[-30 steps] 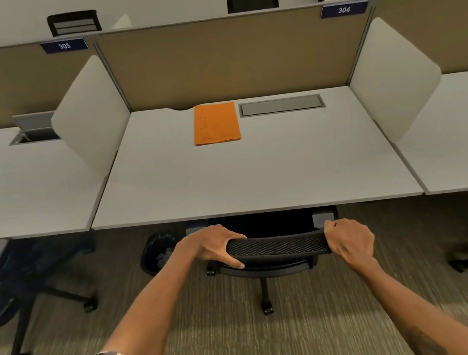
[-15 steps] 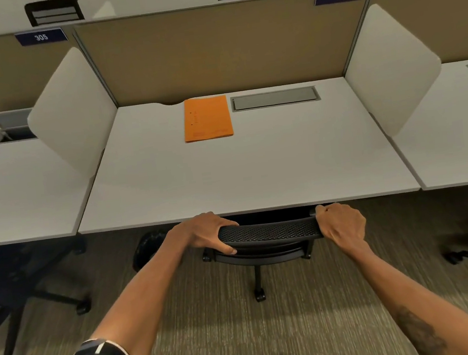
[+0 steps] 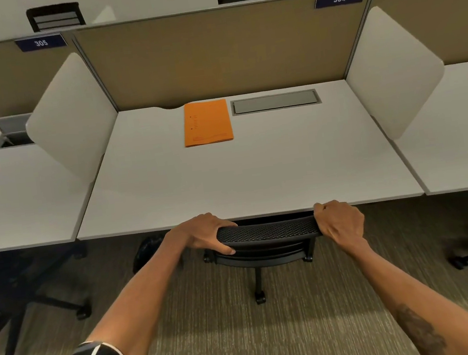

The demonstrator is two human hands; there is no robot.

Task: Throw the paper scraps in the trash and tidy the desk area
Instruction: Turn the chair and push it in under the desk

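The chair (image 3: 266, 232) is grasped at the top of its backrest by the left hand (image 3: 204, 232) and right hand (image 3: 339, 220), each grip clenched, its seat tucked under the bench (image 3: 241, 176). The tidying step appears nearly done; next, both grips would be released. No paper scraps are seen; only an orange folder (image 3: 207, 122) lies farther back.

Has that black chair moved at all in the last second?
Yes. The chair has gone forward, toward the desk: its backrest now meets the front edge, where carpet showed between them before. Both hands grip it.

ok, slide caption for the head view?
Both hands, left hand and right hand, grip the chair at the desk; orange folder on top.
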